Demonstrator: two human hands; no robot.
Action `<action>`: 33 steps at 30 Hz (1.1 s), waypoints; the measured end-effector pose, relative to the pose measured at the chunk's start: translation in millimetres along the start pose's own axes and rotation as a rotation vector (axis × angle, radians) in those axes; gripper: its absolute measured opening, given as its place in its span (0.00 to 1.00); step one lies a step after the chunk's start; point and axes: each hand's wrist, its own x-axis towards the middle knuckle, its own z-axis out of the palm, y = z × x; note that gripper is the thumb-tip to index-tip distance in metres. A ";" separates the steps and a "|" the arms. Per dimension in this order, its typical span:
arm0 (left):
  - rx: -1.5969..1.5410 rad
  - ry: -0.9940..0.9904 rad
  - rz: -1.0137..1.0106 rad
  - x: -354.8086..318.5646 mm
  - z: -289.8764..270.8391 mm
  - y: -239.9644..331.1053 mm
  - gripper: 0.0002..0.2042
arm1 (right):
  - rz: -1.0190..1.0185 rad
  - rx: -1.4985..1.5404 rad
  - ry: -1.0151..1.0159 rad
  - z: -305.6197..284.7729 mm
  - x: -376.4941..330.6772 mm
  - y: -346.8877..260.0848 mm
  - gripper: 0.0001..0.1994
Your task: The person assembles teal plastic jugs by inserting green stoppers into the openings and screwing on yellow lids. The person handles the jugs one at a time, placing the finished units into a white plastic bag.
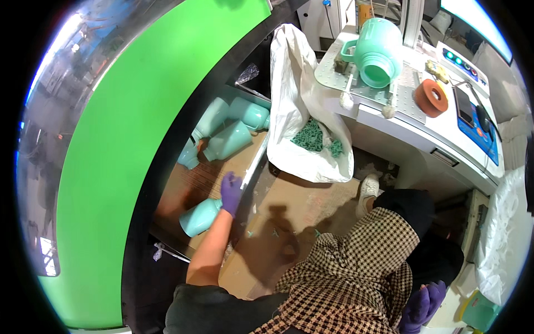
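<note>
My left hand, in a purple glove, reaches into the low bin at the machine's side. Its fingers are stretched out and slightly apart, just past the neck end of a pale teal plastic jug lying on its side. Whether the glove touches that jug is hard to see. Farther into the bin lie several similar jugs. Beside my lap at the lower right is my right hand, also purple-gloved, holding nothing that I can see, with fingers loosely apart. Another teal jug with a handle lies on the bench, mouth toward me.
A white sack holding green plastic scraps stands beside the bin. The green machine panel curves along the left. On the white bench are an orange tape roll and a button box. Cardboard covers the floor.
</note>
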 end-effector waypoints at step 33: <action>-0.062 -0.370 0.608 -96.3 21.4 299.9 0.37 | 0.004 0.390 -0.188 88.3 92.6 -42.4 0.18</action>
